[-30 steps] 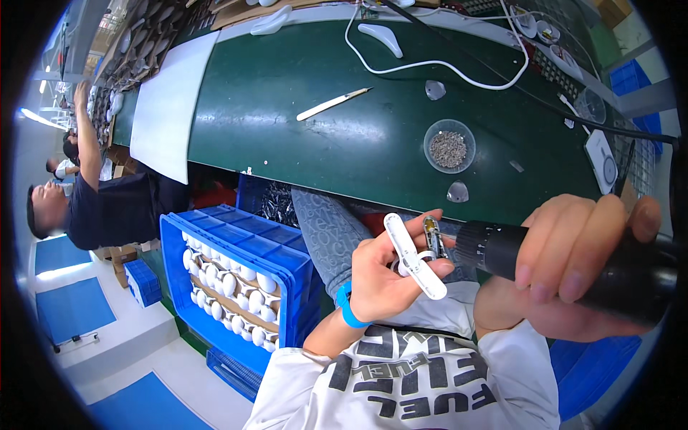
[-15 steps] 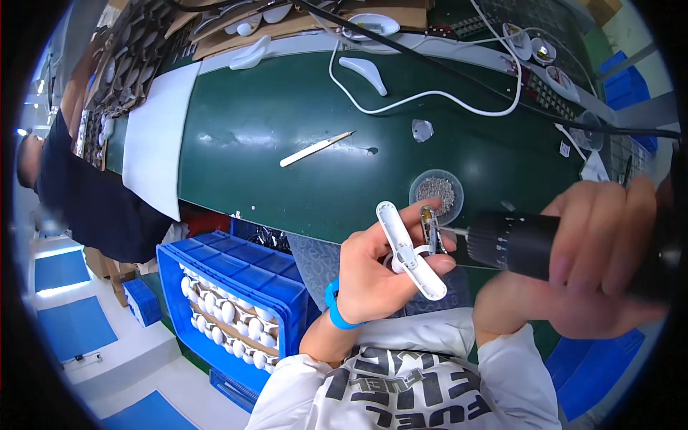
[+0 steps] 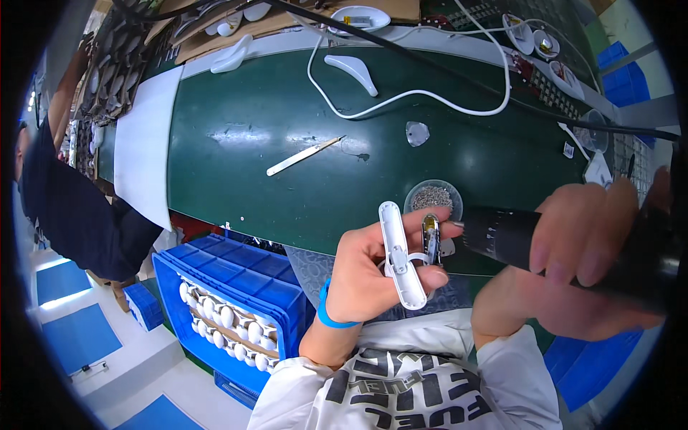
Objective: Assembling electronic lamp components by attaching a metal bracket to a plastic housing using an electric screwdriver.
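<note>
Fingers (image 3: 412, 223) of left hand (image 3: 369, 276) clamped on white plastic piece (image 3: 400, 256) near the table (image 3: 251, 136) edge, possibly a small metal part too; right hand (image 3: 573, 258) wrapped around black electric screwdriver (image 3: 502, 236), tip at the piece.

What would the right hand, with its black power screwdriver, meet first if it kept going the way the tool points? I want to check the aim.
The right hand points its black screwdriver leftward; first comes the small metal part on the white plastic piece in the left hand. Depth is hard to judge.
</note>
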Tool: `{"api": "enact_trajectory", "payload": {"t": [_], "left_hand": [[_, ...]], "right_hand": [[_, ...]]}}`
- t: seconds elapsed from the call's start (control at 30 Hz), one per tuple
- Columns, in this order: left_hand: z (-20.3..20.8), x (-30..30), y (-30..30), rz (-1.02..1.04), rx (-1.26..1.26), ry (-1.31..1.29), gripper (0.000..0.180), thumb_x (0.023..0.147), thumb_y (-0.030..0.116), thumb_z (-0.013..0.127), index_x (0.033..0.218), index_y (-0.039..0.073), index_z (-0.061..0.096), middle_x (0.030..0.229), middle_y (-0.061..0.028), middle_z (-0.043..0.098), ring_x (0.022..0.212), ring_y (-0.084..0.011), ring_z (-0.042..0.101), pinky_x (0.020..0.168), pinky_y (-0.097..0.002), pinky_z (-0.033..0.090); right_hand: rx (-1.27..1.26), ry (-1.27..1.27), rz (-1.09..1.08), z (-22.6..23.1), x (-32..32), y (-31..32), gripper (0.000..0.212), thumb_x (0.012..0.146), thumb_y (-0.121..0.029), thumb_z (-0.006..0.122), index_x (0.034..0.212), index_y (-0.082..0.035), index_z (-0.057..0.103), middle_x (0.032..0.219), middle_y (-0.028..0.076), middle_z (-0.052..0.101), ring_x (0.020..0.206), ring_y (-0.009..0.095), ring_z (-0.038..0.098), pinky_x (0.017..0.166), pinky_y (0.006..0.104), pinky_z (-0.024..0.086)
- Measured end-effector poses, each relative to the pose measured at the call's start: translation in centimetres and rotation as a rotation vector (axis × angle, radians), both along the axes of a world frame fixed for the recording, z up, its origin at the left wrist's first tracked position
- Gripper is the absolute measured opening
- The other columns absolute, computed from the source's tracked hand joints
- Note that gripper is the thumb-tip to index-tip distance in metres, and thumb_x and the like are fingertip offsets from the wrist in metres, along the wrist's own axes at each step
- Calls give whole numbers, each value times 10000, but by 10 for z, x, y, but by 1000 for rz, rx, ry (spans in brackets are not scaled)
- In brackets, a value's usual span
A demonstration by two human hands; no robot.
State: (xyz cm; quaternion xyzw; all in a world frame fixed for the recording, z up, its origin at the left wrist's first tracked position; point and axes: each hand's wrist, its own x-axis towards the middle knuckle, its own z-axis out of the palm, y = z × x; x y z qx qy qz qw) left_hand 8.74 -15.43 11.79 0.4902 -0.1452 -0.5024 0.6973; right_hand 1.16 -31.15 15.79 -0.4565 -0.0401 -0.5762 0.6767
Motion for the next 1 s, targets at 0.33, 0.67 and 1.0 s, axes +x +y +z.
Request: {"api": "enact_trajectory", "payload": {"t": [0.33, 0.67, 1.0], "left_hand": [[6, -5, 0, 2, 34, -10, 650, 730, -41, 797, 1324, -41, 533, 1025, -139, 709, 917, -120, 655, 838, -255, 516], [3, -3, 3, 46, 95, 22, 658, 722, -31, 806, 1320, -48, 534, 1018, -128, 709, 896, -114, 654, 817, -252, 520], [5, -2, -4, -2, 97, 1, 628, 732, 12, 811, 1304, -36, 556, 1145, -120, 683, 961, -97, 620, 856, -254, 494]], "right_hand": [[104, -6, -61, 21, -13, 12, 396, 860, -345, 648, 927, -13, 445, 722, 20, 446, 506, 64, 470, 447, 178, 419], [17, -66, 80, 14, -11, 3, 462, 867, -357, 653, 1048, 15, 448, 739, 17, 460, 507, 73, 459, 445, 190, 404], [20, -82, -72, 3, -5, 8, 569, 860, -437, 664, 1092, 36, 447, 750, 19, 484, 549, 83, 480, 486, 218, 420]]}}
